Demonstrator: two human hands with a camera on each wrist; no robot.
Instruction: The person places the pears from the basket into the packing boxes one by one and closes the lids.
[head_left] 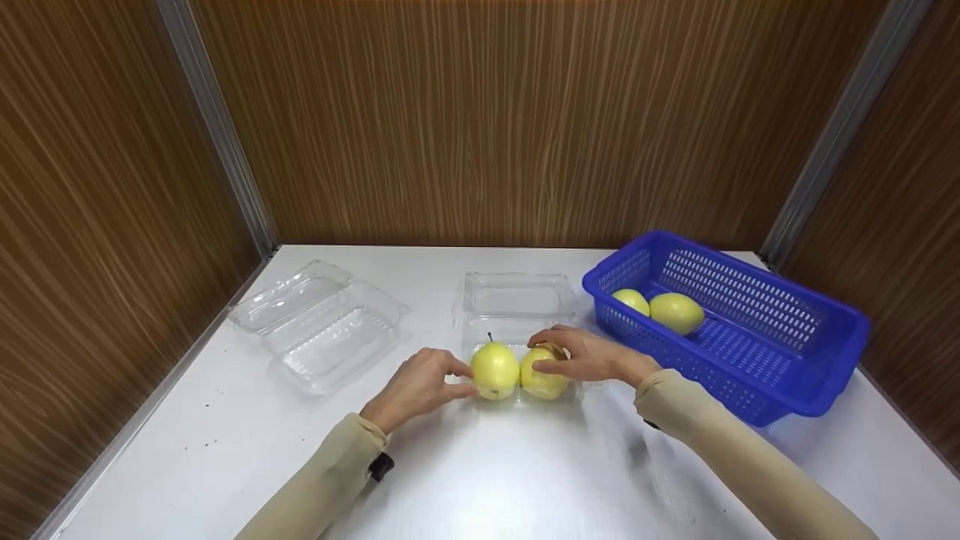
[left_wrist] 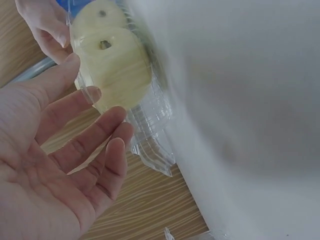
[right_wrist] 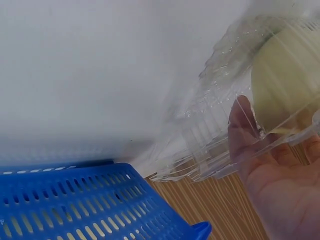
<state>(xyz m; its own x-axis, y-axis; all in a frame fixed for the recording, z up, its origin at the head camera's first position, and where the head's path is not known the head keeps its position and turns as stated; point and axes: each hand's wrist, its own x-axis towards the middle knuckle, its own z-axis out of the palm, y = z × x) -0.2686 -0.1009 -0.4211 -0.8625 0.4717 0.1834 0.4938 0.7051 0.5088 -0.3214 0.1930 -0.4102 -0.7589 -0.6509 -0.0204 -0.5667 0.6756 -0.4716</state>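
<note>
Two round yellow fruits, apple- or pear-like, sit side by side in the near half of a clear plastic clamshell box [head_left: 517,294]. At the left fruit [head_left: 495,370], stem upward, my left hand [head_left: 424,384] has its thumb and forefinger tips right at the side; in the left wrist view its fingers are loosely bent by the plastic rim. My right hand [head_left: 581,354] curves its thumb and fingers round the right fruit [head_left: 546,379], partly hiding it. The right wrist view shows this hand [right_wrist: 285,185] close against the fruit and the box's clear edge.
A blue slotted basket [head_left: 757,367] stands at the right, holding two more yellow fruits [head_left: 677,313]. Another open clear clamshell box [head_left: 341,345] lies at the left on the white table [head_left: 225,457]. Wood-patterned panels [head_left: 480,120] enclose the table's back and sides.
</note>
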